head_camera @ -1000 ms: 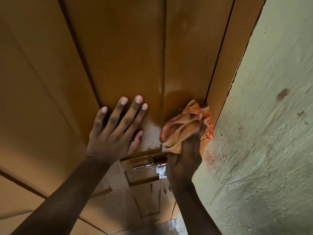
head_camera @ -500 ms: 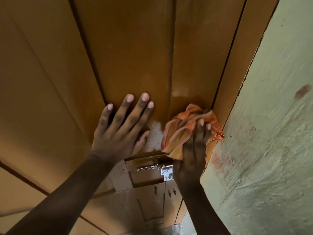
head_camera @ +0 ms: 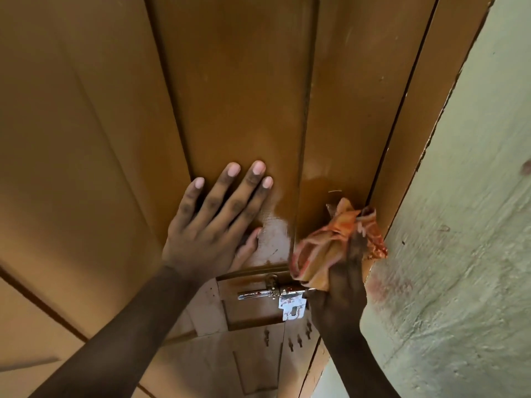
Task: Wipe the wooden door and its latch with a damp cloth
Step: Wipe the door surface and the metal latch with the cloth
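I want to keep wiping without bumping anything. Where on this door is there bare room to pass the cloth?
Bare: the panels above the left hand and cloth, up to the top edge, and the wide door face left of that hand. Crowded: between both hands, around the latch, and where the right hand works against the wall.

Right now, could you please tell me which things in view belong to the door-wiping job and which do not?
Part of the job:
wooden door
latch
cloth, bunched in the right hand
left hand, flat on the door

Not part of it:
green wall
small studs below the latch
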A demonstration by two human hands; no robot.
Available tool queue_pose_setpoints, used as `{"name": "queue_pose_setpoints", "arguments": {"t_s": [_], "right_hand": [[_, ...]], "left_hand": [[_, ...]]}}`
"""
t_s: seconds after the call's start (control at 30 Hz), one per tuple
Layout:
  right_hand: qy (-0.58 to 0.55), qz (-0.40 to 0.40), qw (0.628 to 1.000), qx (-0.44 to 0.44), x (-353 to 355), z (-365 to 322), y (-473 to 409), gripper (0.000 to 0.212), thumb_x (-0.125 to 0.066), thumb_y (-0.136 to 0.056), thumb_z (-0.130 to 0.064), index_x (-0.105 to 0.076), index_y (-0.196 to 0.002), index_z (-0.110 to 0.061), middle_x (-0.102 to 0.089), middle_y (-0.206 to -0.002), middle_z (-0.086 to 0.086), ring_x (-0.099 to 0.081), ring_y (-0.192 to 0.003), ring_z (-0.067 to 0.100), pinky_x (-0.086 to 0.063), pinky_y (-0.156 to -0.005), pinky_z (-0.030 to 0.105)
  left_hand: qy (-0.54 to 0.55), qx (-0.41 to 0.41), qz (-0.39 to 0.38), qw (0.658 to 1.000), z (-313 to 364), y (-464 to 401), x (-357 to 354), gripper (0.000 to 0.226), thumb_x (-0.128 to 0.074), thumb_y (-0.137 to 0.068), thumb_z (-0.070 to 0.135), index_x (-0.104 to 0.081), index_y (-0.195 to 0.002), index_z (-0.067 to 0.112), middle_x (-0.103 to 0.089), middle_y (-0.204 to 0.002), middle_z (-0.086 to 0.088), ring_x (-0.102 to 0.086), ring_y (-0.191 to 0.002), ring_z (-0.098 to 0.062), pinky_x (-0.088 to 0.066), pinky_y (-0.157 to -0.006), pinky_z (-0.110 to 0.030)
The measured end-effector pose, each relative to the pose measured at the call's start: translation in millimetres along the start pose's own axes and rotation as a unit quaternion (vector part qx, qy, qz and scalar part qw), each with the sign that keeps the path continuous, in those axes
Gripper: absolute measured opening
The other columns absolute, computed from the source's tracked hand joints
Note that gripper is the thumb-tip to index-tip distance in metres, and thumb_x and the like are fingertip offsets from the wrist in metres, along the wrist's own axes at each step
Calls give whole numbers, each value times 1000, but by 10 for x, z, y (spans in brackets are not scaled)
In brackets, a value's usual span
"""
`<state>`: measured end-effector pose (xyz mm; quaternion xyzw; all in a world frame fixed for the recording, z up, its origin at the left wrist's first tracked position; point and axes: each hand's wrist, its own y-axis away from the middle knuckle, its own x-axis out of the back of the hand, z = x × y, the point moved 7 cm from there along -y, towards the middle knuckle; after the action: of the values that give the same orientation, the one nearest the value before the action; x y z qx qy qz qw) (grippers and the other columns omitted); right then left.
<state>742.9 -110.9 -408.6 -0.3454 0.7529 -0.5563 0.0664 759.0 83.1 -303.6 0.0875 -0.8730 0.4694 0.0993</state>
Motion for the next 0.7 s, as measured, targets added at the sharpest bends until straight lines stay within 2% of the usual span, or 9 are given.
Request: {"name": "queue_pose_setpoints", "arguments": {"t_s": [0.07, 0.1, 0.2, 0.27, 0.33, 0.4, 0.5, 0.6, 0.7], "right_hand": [[-41, 31, 996, -75, 91, 12, -45, 37, -51, -103, -24, -50, -132, -1, -56, -138, 34, -57, -126, 54, -55, -89, 63], [-65, 46, 992, -95, 106, -46, -143, 38, -57, -98, -14, -50, -133, -1, -57, -136, 37, -56, -126, 54, -54, -96, 61], [-47, 56, 994, -80, 85, -288, -452, 45, -54, -99, -11, -51, -139, 7, -42, -148, 38, -33, -145, 51, -32, -123, 45], [-2, 28, 999, -29, 44, -369, -405, 52, -54, -101, -21, -41, -144, 6, -39, -152, 34, -24, -149, 49, -29, -123, 54], [0, -1, 1000, -26, 23, -266, -158, 56, -60, -97, -22, -42, -142, 5, -44, -148, 35, -36, -143, 53, -42, -111, 63], [-34, 3, 997, -72, 73, -91, 34, 47, -56, -100, -24, -56, -130, 13, -57, -137, 35, -58, -126, 51, -57, -92, 59], [-82, 48, 984, -151, 113, -88, -34, 38, -51, -97, -11, -64, -119, 18, -64, -128, 32, -66, -118, 44, -55, -101, 42], [-54, 57, 990, -121, 22, -286, -157, 37, -50, -103, -8, -57, -134, 11, -52, -144, 33, -48, -137, 49, -49, -109, 47], [13, -10, 1000, -7, -4, -281, 93, 55, -47, -106, -18, -29, -157, -10, -25, -166, 14, -23, -152, 39, -41, -115, 53]], "left_hand": [[19, 9, -12, 1000, 6, -9, 4, 77, -49, -98, 54, -33, -164, 17, -30, -169, -6, -28, -156, -28, -16, -123, -49], [33, 18, -20, 999, 31, -4, 15, 76, -48, -99, 53, -32, -164, 17, -28, -170, -6, -26, -157, -28, -15, -124, -50], [80, 33, -60, 994, 221, 65, -15, 76, -47, -100, 49, -28, -165, 12, -19, -172, -10, -17, -159, -30, -15, -126, -51], [91, 37, -74, 992, 318, 134, -58, 78, -46, -102, 49, -24, -166, 11, -11, -174, -11, -8, -161, -29, -10, -128, -50], [72, 37, -69, 994, 329, 186, -116, 77, -43, -103, 49, -21, -166, 11, -6, -174, -10, -2, -162, -28, -8, -128, -49], [45, 33, -62, 997, 338, 204, -159, 77, -41, -103, 49, -19, -166, 11, -3, -175, -11, -1, -162, -29, -8, -128, -50], [36, 40, -44, 998, 376, 231, -159, 80, -45, -101, 50, -21, -166, 10, -5, -175, -11, -4, -162, -29, -10, -127, -50], [33, 40, -40, 998, 372, 231, -167, 81, -49, -100, 51, -24, -166, 10, -8, -175, -11, -7, -162, -29, -10, -128, -50], [35, 32, -42, 998, 378, 226, -151, 81, -49, -100, 50, -23, -166, 9, -6, -175, -12, -6, -162, -30, -9, -128, -49]]}}
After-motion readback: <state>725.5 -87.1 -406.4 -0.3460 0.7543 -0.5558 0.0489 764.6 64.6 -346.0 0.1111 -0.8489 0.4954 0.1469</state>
